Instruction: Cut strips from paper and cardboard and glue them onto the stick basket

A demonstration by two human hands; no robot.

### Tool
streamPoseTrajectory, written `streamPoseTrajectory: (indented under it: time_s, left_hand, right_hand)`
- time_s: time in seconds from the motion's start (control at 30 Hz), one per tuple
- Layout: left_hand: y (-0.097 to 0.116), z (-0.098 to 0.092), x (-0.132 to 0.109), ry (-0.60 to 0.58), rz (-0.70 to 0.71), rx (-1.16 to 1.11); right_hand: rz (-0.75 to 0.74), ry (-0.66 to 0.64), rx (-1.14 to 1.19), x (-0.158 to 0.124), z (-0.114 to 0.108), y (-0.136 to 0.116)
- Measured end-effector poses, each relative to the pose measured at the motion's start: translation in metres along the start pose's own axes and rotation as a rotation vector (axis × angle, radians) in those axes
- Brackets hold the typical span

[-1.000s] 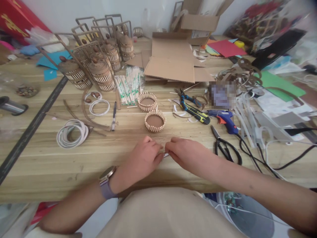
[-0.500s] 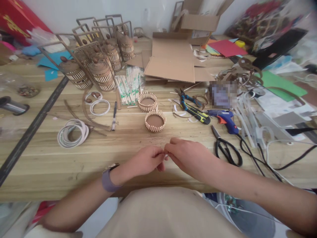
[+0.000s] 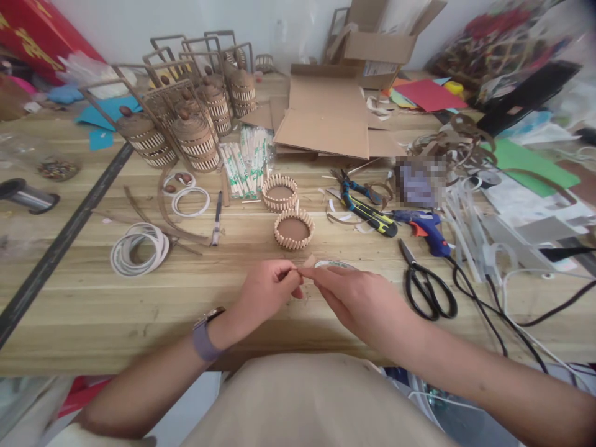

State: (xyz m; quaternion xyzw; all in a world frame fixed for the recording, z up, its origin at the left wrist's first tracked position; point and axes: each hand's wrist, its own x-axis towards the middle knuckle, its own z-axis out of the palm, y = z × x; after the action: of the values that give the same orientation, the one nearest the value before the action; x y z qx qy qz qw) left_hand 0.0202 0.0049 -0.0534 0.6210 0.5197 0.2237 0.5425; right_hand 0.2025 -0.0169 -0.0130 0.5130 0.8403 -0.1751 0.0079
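My left hand, with a watch on its wrist, is closed in a pinch at the front of the table. My right hand is also closed, and its fingertips meet those of the left. What the fingers pinch is too small and covered to make out. A small tan scrap shows just behind the fingertips. Part of a white printed ring shows behind my right hand; whether the hand touches it is unclear. Beyond the hands stand two round baskets of short wooden sticks, the nearer basket and the farther basket.
Scissors, a blue glue gun, a utility knife and pliers lie to the right. White rings and a pen are at left. Several lantern-like stick models and flat cardboard stand farther back.
Both hands have shifted slightly up and left, still pinched together. The white ring and tan scrap behind the fingers now show. The view has moved a little.
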Motion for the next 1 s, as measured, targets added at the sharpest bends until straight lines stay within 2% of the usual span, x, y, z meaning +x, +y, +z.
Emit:
streamPoseTrajectory:
  time_s: [0.13,0.33,0.37,0.47,0.5,0.53,0.57,0.67,0.73,0.8,0.9,0.93,1.0]
  left_hand:
    - [0.005,-0.004,-0.001,-0.013,-0.028,-0.079]
    - [0.011,-0.007,-0.005,-0.085,-0.046,-0.128]
    - [0.01,-0.01,-0.004,-0.055,-0.04,-0.144]
    - [0.007,-0.024,-0.003,0.144,-0.057,-0.156]
    - [0.006,-0.028,-0.002,0.16,-0.063,-0.118]
    - [0.006,-0.032,-0.002,0.111,-0.058,-0.059]
    - [0.007,-0.035,-0.003,0.009,-0.041,0.012]
    - [0.011,-0.036,-0.005,-0.315,0.076,0.193]
    - [0.013,-0.033,-0.007,-0.379,0.132,0.273]
    - [0.012,-0.031,-0.008,-0.373,0.135,0.341]
    - [0.004,-0.026,-0.008,-0.361,0.129,0.453]
    - [0.001,-0.024,-0.009,-0.315,0.156,0.496]
    - [-0.006,-0.015,-0.011,-0.117,0.256,0.572]
  right_hand:
    - [-0.086,0.114,0.042,-0.009,0.009,0.002]
    - [-0.192,0.198,0.037,-0.024,0.01,0.007]
    - [-0.206,0.228,0.032,-0.028,0.008,0.008]
    - [-0.198,0.347,0.053,-0.038,0.001,0.016]
    - [-0.174,0.384,0.075,-0.04,-0.001,0.019]
    - [-0.138,0.408,0.095,-0.039,-0.004,0.022]
    - [-0.098,0.417,0.11,-0.037,-0.006,0.024]
    - [-0.044,0.353,0.154,-0.024,-0.007,0.029]
    - [-0.098,0.283,0.213,-0.014,-0.003,0.029]
    - [-0.152,0.205,0.274,-0.008,0.004,0.029]
    - [-0.132,0.117,0.295,-0.005,0.015,0.028]
    - [-0.111,0.1,0.277,-0.006,0.019,0.027]
    - [-0.07,0.081,0.207,-0.005,0.026,0.025]
